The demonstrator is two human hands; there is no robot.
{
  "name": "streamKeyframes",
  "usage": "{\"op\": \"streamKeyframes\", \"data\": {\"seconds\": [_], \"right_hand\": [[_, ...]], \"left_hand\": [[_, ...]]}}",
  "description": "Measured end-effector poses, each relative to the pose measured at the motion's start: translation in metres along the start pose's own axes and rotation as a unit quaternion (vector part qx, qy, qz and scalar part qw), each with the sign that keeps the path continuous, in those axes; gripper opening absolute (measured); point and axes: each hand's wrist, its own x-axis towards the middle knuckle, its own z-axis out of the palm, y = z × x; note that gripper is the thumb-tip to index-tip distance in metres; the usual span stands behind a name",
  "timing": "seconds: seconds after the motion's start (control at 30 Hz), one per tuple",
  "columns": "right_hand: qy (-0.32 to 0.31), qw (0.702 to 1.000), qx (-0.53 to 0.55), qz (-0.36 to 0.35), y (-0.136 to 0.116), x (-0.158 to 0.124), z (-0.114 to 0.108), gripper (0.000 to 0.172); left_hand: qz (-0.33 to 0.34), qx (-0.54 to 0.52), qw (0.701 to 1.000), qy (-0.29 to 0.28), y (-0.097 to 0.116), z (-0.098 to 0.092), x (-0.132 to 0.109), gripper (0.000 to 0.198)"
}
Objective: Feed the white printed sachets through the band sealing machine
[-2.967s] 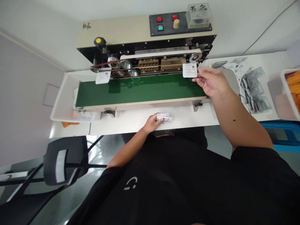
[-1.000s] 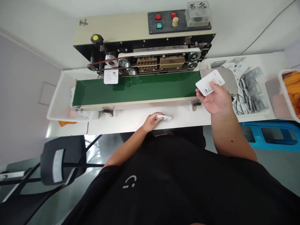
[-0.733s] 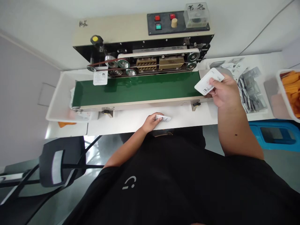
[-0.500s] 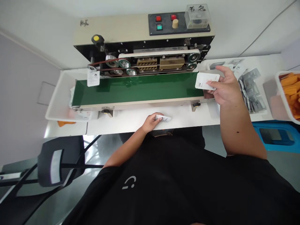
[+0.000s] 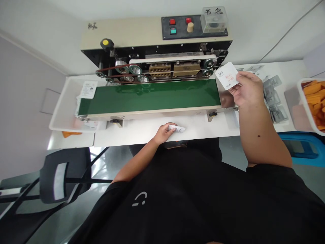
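My right hand pinches a white printed sachet, held tilted by the right end of the band sealing machine. The sachet's upper left corner is close to the sealer's intake pulleys. My left hand rests at the table's front edge, its fingers closed on white printed sachets; how many I cannot tell. Another white sachet lies at the left end of the green conveyor belt.
A white bin with sachets stands at the belt's left end. Silver-grey sachets lie in a heap to the right, beside a tub of orange packets. A black chair is at the lower left, a blue stool at the lower right.
My right hand has raised and turned its sachet toward the sealer's intake. The sachet hanging at the sealer's left end has dropped onto the belt's end. My left hand stays still.
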Motion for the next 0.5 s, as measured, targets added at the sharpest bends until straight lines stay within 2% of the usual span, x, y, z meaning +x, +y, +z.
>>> {"op": "streamKeyframes", "data": {"seconds": [0.23, 0.5], "right_hand": [[-0.002, 0.998, -0.044, 0.052, -0.007, -0.008, 0.010, 0.016], [-0.036, 0.996, -0.058, 0.064, -0.004, -0.009, 0.022, 0.014]], "left_hand": [[0.002, 0.002, 1.000, -0.006, 0.000, 0.000, 0.000, 0.052], [0.008, 0.002, 1.000, -0.001, 0.002, -0.001, -0.001, 0.052]]}}
